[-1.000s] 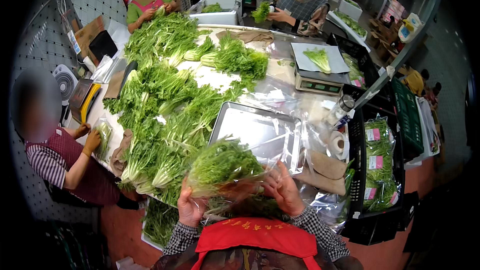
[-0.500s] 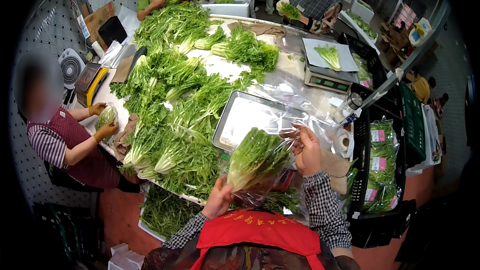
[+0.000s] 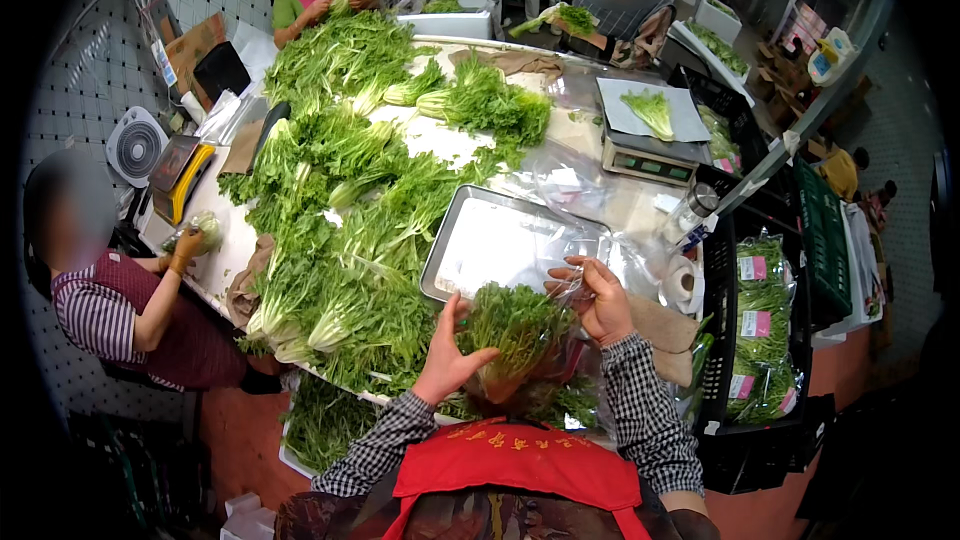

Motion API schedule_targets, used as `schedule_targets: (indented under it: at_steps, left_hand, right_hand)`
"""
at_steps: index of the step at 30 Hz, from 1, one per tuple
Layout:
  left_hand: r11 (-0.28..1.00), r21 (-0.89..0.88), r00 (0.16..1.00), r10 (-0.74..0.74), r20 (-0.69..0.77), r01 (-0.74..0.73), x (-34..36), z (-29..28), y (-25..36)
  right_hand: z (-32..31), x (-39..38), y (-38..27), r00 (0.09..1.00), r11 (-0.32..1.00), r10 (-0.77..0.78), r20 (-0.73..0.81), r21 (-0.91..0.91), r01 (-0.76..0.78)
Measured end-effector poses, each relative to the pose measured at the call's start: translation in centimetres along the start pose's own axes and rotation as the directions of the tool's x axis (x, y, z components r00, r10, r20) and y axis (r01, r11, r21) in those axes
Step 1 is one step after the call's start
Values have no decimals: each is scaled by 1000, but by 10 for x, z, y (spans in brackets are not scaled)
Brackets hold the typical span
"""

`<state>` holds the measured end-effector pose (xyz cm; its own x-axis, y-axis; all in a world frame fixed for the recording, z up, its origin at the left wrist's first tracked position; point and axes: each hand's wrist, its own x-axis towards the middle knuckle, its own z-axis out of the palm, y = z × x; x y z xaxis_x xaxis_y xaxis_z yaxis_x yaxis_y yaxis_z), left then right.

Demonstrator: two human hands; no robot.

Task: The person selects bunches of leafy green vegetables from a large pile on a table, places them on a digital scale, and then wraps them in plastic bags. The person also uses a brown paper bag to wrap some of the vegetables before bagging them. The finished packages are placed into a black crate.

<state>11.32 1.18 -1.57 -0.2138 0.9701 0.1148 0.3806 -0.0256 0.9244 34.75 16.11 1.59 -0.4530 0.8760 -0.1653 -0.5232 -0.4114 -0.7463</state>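
A leafy green bunch (image 3: 515, 335) sits in a clear plastic bag in front of me, just past my red apron (image 3: 520, 468). At its right side, my right hand (image 3: 600, 305) has closed fingers pinching the bag's upper edge (image 3: 565, 280). My left hand (image 3: 447, 360) is at the bunch's left side, thumb and fingers spread wide, the thumb against or very near the bag. Right behind the bunch lies a shallow metal tray (image 3: 436, 260) with a white bottom. The lower part of the bunch is partly hidden by glare on the plastic.
Loose greens (image 3: 350, 240) cover the table's left half. At far right stand a scale (image 3: 645, 155) bearing one bunch, a bottle (image 3: 693, 208) and a tape roll (image 3: 682, 282). A black crate (image 3: 722, 340) holds labelled packs. Co-workers (image 3: 110, 310) handle vegetables at the left and far sides.
My left hand has let go of the bunch's pale base and opened out, moving up slightly. The bagged bunch now shows darker leaves, its pale base out of sight. My right hand still grips the plastic.
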Motion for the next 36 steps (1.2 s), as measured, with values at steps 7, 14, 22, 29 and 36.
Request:
schedule_targets:
  at_steps: [7,14,22,29,36]
  left_hand:
    - [969,-194,983,-132,130,156,-14,12,-1]
    - [984,-110,984,-126,127,140,-7,-3,-31]
    - [953,-288,982,-40,187,94,47,-23,2]
    - [962,-114,965,256,50,-249,120,-10,53]
    - [750,-662,1000,18,23,2,114,-22,47]
  right_hand:
    - [-12,-17,7,993,999,37,110,-23,-34]
    - [6,-19,-18,983,988,-138,119,-52,145]
    - [24,-15,-38,982,920,-183,46,-344,188]
    - [32,-10,-43,972,797,-235,18,-569,203]
    - [-9,-20,-53,857,900,-403,-323,-308,307]
